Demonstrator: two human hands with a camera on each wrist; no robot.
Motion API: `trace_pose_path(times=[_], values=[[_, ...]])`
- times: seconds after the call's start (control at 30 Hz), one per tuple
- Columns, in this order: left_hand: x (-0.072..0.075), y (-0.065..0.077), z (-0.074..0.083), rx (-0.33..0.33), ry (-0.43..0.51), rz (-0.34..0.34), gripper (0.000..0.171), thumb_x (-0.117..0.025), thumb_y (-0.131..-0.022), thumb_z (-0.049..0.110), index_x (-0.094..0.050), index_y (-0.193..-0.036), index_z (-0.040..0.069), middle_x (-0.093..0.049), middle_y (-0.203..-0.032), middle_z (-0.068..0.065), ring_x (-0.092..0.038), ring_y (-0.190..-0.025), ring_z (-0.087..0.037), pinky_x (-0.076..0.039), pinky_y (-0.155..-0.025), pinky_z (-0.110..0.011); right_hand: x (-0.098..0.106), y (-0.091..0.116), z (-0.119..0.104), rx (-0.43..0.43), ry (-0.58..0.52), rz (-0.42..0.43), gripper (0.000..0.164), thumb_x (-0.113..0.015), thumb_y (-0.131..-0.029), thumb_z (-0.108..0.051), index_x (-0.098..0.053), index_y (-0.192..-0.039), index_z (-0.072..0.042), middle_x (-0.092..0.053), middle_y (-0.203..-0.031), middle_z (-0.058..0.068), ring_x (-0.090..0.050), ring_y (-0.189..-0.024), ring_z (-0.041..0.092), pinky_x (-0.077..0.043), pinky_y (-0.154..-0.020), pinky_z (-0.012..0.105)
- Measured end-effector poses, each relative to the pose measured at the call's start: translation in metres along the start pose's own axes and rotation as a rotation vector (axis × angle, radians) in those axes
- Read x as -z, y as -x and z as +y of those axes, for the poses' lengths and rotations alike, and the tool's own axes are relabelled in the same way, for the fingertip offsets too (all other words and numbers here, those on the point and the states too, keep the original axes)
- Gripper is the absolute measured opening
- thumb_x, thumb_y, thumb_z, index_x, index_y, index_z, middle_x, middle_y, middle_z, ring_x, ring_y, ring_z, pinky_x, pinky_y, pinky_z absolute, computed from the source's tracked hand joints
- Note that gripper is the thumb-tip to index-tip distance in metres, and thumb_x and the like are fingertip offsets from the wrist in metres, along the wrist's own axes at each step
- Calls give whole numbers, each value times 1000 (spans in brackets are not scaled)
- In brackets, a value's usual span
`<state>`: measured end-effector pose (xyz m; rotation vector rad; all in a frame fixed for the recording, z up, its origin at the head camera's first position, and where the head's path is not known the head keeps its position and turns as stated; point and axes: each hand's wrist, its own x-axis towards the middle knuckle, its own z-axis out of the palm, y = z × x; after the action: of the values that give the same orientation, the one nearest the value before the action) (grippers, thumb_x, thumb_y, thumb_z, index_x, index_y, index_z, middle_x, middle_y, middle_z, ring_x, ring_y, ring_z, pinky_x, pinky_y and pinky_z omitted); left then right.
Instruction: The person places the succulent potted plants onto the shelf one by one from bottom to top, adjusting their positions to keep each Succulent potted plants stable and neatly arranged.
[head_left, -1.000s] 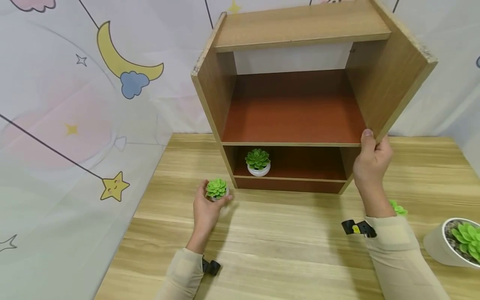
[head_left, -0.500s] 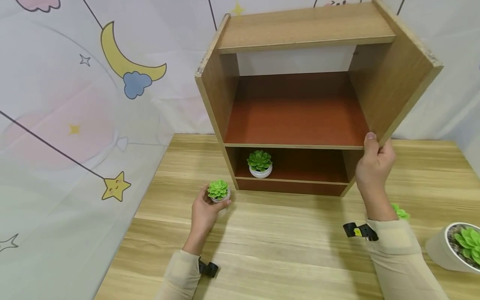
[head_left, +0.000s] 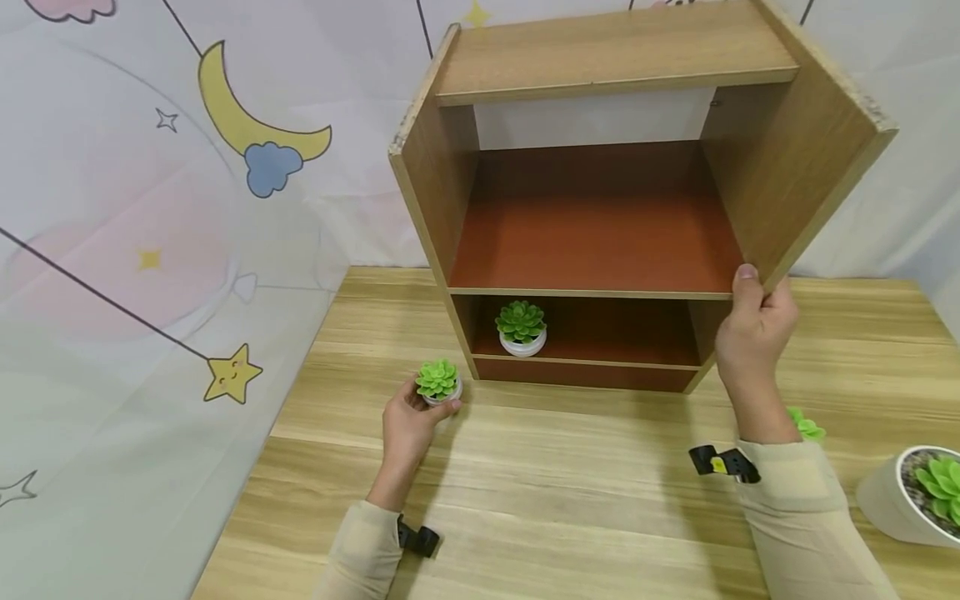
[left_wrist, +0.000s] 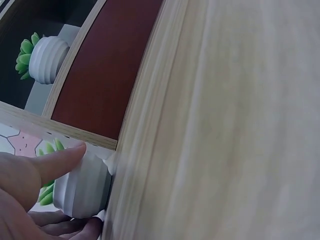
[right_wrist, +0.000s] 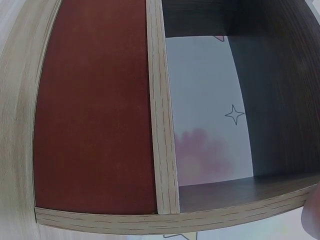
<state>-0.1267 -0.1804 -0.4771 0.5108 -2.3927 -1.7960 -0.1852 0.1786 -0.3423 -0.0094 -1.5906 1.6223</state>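
My left hand (head_left: 407, 429) holds a small potted succulent (head_left: 438, 380) between thumb and fingers, beside the front left corner of the wooden shelf unit (head_left: 592, 87). In the left wrist view the white ribbed pot (left_wrist: 82, 187) sits at the table surface, thumb across its upper side and fingertips under the other. My right hand (head_left: 753, 337) grips the right side panel of the shelf unit, thumb on the inner face at the middle board's height. Another succulent in a white pot (head_left: 522, 340) stands at the left of the lower compartment.
A larger white pot with a green succulent (head_left: 892, 500) stands at the right. Bright green leaves (head_left: 806, 425) show behind my right forearm. A cartoon-printed cloth (head_left: 150, 333) hangs at the left and back of the wood-grain table (head_left: 570, 500).
My left thumb has drawn in slightly against the pot. The view has shifted a little; my right hand keeps its grip on the panel.
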Motion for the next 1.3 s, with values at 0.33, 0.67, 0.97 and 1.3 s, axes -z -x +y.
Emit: trace_pose_path(times=[0.33, 0.67, 0.97, 1.3], values=[[-2, -1, -2, 3, -1, 17, 82, -88, -70, 5, -47, -140, -6, -53, -135, -24, -52, -123, -33, -43, -99, -37, 1, 0, 0, 22, -7, 7, 23, -49, -95, -4, -61, -76, -8, -53, -75, -6, -47, -76, 8, -36, -72, 22], [-3, -2, -4, -6, -43, 13, 78, -88, -70, 5, -51, -137, -6, -56, -132, -24, -54, -122, -32, -44, -97, -37, 2, 1, 1, 30, -6, 5, 23, -48, -94, -4, -62, -77, -2, -57, -77, -6, -49, -76, 8, -37, -71, 22], [-2, -3, -1, 10, -59, 19, 74, -90, -69, 7, -55, -134, -5, -61, -126, -22, -57, -117, -30, -47, -95, -38, 1, 0, 2, 28, -21, 9, 23, -48, -94, -4, -66, -81, -8, -60, -80, -4, -50, -78, 9, -38, -73, 22], [-1, -1, 0, 10, -55, 24, 74, -89, -70, 6, -55, -134, -6, -61, -125, -22, -58, -117, -30, -46, -95, -38, 1, 0, 0, 10, -16, 5, 21, -49, -95, -4, -65, -81, -2, -59, -81, -5, -50, -79, 9, -39, -75, 22]])
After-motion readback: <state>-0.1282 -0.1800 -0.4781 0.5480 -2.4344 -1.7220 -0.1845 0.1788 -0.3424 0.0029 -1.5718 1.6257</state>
